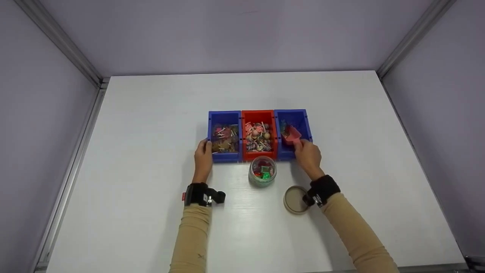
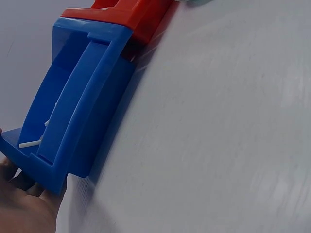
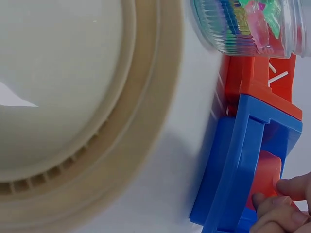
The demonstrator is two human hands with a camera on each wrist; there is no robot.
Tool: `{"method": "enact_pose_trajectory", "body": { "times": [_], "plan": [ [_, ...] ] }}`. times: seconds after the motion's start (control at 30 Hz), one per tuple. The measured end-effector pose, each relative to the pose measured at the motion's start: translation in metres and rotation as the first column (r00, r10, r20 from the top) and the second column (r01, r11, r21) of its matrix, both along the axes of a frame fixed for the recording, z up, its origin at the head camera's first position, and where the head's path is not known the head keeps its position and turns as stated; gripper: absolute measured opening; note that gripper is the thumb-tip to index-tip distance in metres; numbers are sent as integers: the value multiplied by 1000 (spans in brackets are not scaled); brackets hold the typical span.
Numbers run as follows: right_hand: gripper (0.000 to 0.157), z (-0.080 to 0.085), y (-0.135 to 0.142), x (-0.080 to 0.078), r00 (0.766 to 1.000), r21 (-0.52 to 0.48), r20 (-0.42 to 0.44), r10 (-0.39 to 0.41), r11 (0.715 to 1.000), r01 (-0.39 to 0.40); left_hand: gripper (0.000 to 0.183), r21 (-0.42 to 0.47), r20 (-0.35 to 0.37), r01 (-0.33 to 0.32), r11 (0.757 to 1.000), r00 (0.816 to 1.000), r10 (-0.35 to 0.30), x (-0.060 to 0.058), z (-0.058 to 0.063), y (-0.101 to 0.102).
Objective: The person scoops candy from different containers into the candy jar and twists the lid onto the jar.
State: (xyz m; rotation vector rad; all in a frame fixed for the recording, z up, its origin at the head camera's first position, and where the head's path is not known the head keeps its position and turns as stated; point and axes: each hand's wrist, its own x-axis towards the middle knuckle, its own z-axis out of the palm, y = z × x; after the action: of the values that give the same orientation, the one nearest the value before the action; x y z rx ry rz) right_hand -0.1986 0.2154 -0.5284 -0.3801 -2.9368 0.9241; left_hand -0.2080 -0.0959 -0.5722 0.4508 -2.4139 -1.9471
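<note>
At the right blue bin [image 1: 310, 129], my right hand [image 1: 308, 157] pinches a pink scoop [image 1: 292, 135] by its handle. The scoop's bowl is down inside the bin, beside some dark and green wrapped pieces. My left hand [image 1: 203, 159] grips the outer side wall of the left blue bin [image 1: 226, 156]; in the left wrist view its fingers [image 2: 34, 191] lie against that wall near the front corner. A clear jar [image 1: 260, 182] with shiny red and green pieces inside stands open in front of the red bin [image 1: 261, 155].
Lollipops [image 1: 258, 137] fill much of the middle red bin, and wrapped lollipops [image 1: 226, 138] lie in the left one. A round beige lid [image 1: 295, 201] rests on the white table [image 1: 132, 170] below my right wrist. Pale walls [image 1: 242, 38] enclose the table.
</note>
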Motion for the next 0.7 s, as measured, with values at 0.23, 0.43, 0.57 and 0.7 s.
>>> {"method": "enact_pose_trajectory", "body": {
  "times": [0.23, 0.43, 0.57, 0.7],
  "plan": [
    [35, -3, 4, 8, 999, -20, -31, -8, 1000, 8, 44, 14, 23, 6, 1000, 1000, -7, -1, -2, 0],
    [34, -5, 7, 15, 997, -34, -76, -15, 999, 13, 44, 17, 31, 15, 1000, 999, -15, -1, -2, -1],
    [34, -5, 9, 17, 994, -42, -105, -13, 999, 9, 44, 9, 31, 6, 1000, 1000, -6, -1, -2, 0],
    [33, -6, 10, 18, 990, -54, -139, -7, 999, -1, 44, 14, 38, 6, 1000, 999, -6, -1, -2, 0]
  ]
}}
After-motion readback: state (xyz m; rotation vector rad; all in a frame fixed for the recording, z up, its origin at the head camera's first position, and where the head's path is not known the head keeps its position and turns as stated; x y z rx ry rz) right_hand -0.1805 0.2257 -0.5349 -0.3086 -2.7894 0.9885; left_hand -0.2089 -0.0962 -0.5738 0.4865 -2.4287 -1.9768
